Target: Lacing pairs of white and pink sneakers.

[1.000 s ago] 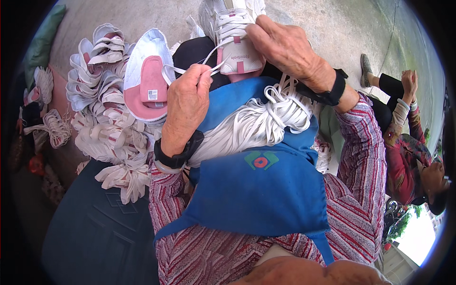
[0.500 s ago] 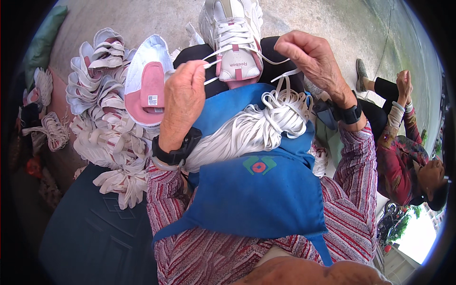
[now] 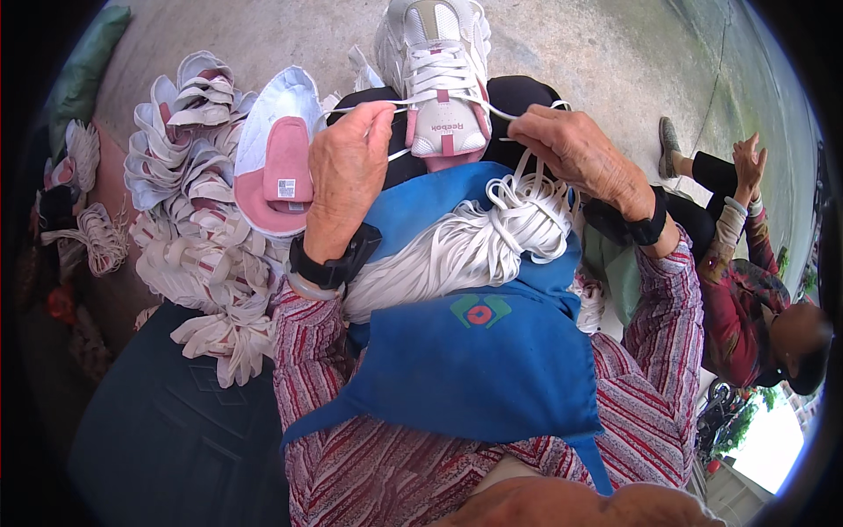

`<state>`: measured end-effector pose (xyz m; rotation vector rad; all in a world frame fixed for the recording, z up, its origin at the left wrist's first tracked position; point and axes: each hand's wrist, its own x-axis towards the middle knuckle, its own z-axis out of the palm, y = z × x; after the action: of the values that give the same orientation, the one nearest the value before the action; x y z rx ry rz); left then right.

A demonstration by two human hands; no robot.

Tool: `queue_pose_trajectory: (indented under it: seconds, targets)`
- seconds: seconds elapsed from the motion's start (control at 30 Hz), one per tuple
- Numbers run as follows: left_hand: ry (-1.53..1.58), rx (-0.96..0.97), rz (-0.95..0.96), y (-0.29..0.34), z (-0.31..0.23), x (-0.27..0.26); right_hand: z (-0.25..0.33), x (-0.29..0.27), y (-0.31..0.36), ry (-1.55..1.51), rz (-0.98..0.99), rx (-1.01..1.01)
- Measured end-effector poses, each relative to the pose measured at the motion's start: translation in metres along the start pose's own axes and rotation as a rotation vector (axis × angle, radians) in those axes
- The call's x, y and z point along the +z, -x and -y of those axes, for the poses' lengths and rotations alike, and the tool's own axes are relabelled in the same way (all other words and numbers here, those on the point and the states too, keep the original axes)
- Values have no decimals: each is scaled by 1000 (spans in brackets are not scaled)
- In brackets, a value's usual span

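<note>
I see the person's left hand (image 3: 349,167) and right hand (image 3: 575,151) flanking a white, pink-trimmed mesh sneaker (image 3: 444,119), each pinching its flat white lace (image 3: 437,60).

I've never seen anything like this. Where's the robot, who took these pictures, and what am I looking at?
There's no robot: these are a person's bare hands, seen from a camera worn on that person's head, looking down. The picture curves because the lens is very wide. The left hand and right hand pinch a white lace threaded through a pale shoe with pink trim. On the blue apron lies a thick bundle of white laces. To the left are a pink-and-white piece and a pile of similar-coloured pieces. At far right is another person.
</note>
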<state>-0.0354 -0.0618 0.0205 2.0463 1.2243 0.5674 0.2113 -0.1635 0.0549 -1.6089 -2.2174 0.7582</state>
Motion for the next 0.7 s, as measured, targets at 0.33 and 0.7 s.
queue_pose_trajectory:
  seconds: [0.33, 0.7]
  targets:
    - [26, 329, -19, -20, 17, 3, -1, 2, 2, 8, 70, 38]
    - [28, 296, 148, -34, 11, 3, 7, -6, 8, 66, 94, 75]
